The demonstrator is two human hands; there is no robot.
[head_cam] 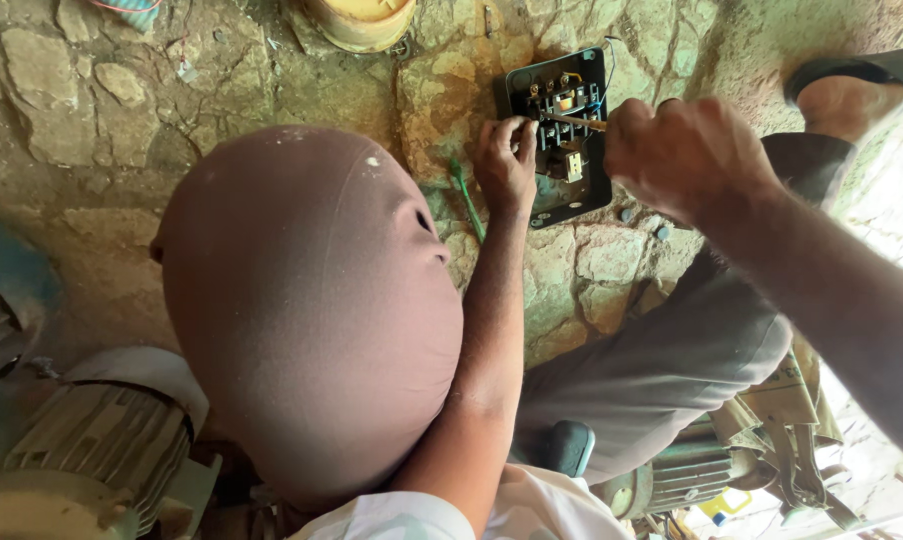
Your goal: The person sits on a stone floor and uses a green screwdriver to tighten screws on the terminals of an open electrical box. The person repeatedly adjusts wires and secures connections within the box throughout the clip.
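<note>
Head cam: left hand (505, 160) pinches rigid black switch box (560, 135) edge, right hand (672, 155) fisted on screwdriver (577, 121); terminals prob fragile, grip by casing.

Open black switch box (562, 135) with exposed terminals, flat on stone; thin screwdriver (575, 121) across it

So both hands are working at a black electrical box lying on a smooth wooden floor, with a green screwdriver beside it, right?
Not quite. The head view shows the black electrical box lying on rough stone paving, not a smooth wooden floor. The rest holds: the left hand and right hand are both at the box, and a green screwdriver lies beside it.
</note>
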